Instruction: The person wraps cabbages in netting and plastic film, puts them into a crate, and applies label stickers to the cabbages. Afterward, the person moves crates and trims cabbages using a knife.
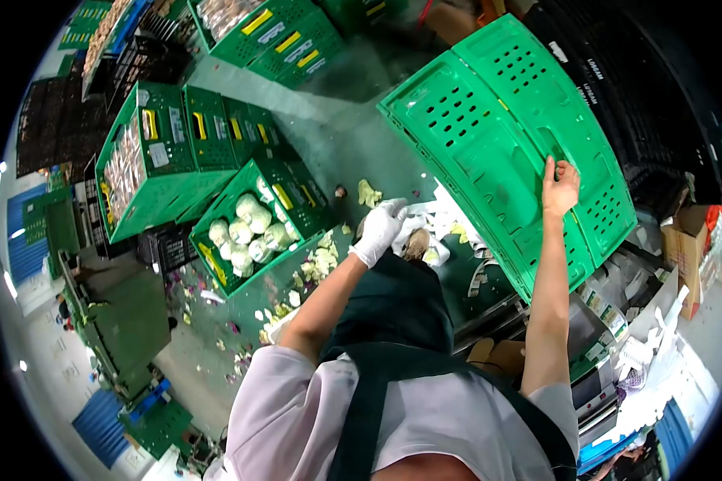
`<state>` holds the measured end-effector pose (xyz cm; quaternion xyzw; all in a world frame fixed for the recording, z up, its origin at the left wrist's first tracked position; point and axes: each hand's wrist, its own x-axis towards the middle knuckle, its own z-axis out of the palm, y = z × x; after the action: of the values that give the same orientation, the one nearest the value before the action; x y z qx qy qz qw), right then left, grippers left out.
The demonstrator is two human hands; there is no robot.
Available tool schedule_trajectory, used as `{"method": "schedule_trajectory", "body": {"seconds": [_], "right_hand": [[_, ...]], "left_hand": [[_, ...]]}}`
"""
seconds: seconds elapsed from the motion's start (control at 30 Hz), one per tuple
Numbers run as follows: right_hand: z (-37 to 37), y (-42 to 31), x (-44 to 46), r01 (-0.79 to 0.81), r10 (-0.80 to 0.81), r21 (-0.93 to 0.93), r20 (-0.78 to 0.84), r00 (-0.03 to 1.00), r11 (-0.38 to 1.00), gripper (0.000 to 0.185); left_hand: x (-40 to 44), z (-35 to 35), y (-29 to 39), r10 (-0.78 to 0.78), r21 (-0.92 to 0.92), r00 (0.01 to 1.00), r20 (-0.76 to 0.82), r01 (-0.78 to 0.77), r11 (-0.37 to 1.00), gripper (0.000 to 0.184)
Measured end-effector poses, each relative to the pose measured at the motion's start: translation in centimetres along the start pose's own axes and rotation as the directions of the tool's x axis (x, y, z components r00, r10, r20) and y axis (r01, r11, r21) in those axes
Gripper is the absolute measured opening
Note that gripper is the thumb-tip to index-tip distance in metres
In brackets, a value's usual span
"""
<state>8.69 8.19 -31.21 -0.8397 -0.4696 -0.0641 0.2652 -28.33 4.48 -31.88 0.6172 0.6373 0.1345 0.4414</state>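
My bare right hand (561,187) grips the inner edge of a large green folding crate (489,152), which is tilted up at the right with its perforated panels showing. My left hand (381,228) wears a white glove and hangs over the floor in front of my legs. Its fingers are bunched, and whether they hold anything is hidden. To the left of that hand stands an open green crate (249,280) with several pale round cabbages (251,213) inside. White sheets or bags (449,210) lie by my shoes.
Stacked green crates (168,132) with packed goods stand at the left, and more (277,40) at the top. Leaf scraps (321,260) litter the floor. Black crates (618,88) fill the right side; a cardboard box (684,248) and a cluttered bench stand at lower right.
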Motion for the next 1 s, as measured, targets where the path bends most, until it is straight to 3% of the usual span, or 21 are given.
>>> {"method": "schedule_trajectory", "body": {"seconds": [0.07, 0.1, 0.13, 0.17, 0.2, 0.27, 0.33, 0.43, 0.47, 0.53, 0.6, 0.63, 0.8, 0.87, 0.9, 1.0], "right_hand": [[0.0, 0.2, -0.2, 0.121, -0.123, -0.028, -0.111, 0.986, 0.992, 0.024], [0.0, 0.3, -0.3, 0.129, -0.127, 0.006, -0.122, 0.984, 0.992, 0.022], [-0.1, 0.2, -0.3, 0.106, -0.101, 0.042, -0.108, 0.989, 0.993, 0.022], [-0.3, 0.3, -0.4, 0.095, -0.089, 0.060, -0.097, 0.991, 0.994, 0.021], [-0.3, 0.4, -0.4, 0.087, -0.079, 0.078, -0.090, 0.993, 0.993, 0.021], [-0.4, 0.5, -0.5, 0.065, -0.056, 0.110, -0.081, 0.995, 0.992, 0.021], [-0.4, 0.9, -0.8, 0.029, -0.017, 0.155, -0.074, 0.997, 0.987, 0.020], [-1.0, 1.5, -1.1, -0.052, 0.059, 0.185, -0.033, 0.998, 0.981, 0.020], [-1.3, 1.6, -1.1, -0.064, 0.069, 0.149, -0.026, 0.997, 0.987, 0.020], [-1.3, 2.7, -1.1, -0.061, 0.070, 0.151, -0.060, 0.996, 0.987, 0.017], [-1.9, 2.6, -0.9, -0.066, 0.068, 0.027, -0.052, 0.996, 0.997, 0.019], [-1.9, 2.8, -0.8, -0.055, 0.057, 0.033, -0.053, 0.997, 0.998, 0.021], [-1.9, 2.1, -0.8, -0.082, 0.082, 0.009, -0.066, 0.994, 0.997, 0.023], [-1.8, 2.0, -0.7, -0.042, 0.043, 0.016, -0.082, 0.996, 0.999, 0.023], [-1.7, 2.1, -0.7, -0.040, 0.043, 0.029, -0.090, 0.995, 0.999, 0.023], [-1.9, 2.6, -0.6, -0.159, 0.163, 0.187, -0.002, 0.987, 0.969, 0.019]], "left_hand": [[0.1, -1.5, -2.3, -0.183, 0.134, 0.972, -0.147, 0.203, 0.970, 0.033], [0.3, -1.7, -6.5, -0.181, 0.182, 0.937, -0.297, 0.242, 0.953, 0.034], [1.0, -2.1, -13.4, -0.313, 0.090, 0.901, -0.299, 0.353, 0.931, 0.039], [0.6, -3.2, -17.2, -0.362, 0.148, 0.827, -0.431, 0.461, 0.875, 0.040], [0.5, -5.8, -16.9, -0.571, 0.185, 0.714, -0.406, 0.676, 0.713, 0.040], [0.3, -7.5, -28.2, -0.584, 0.193, 0.638, -0.502, 0.741, 0.644, 0.043], [1.6, -9.7, -28.1, -0.711, 0.166, 0.473, -0.519, 0.873, 0.459, 0.049], [3.6, -9.6, -35.2, -0.589, 0.315, 0.463, -0.662, 0.885, 0.343, 0.061], [4.2, -9.6, -35.8, -0.626, 0.246, 0.431, -0.650, 0.899, 0.363, 0.065], [5.2, -9.9, -33.9, -0.787, 0.193, 0.462, -0.409, 0.886, 0.421, 0.052], [3.3, -7.8, -38.4, -0.642, 0.212, 0.490, -0.589, 0.861, 0.463, 0.038], [2.6, -7.1, -38.0, -0.689, 0.063, 0.421, -0.590, 0.874, 0.481, 0.028], [-1.2, -5.6, -39.2, -0.716, 0.116, 0.451, -0.532, 0.877, 0.466, 0.034], [-0.3, -5.3, -38.7, -0.767, 0.072, 0.367, -0.526, 0.918, 0.390, 0.034], [0.0, -5.5, -38.8, -0.774, 0.090, 0.379, -0.508, 0.917, 0.390, 0.035], [-0.1, -6.8, -37.0, -0.792, 0.255, 0.422, -0.441, 0.905, 0.341, 0.035]]}}
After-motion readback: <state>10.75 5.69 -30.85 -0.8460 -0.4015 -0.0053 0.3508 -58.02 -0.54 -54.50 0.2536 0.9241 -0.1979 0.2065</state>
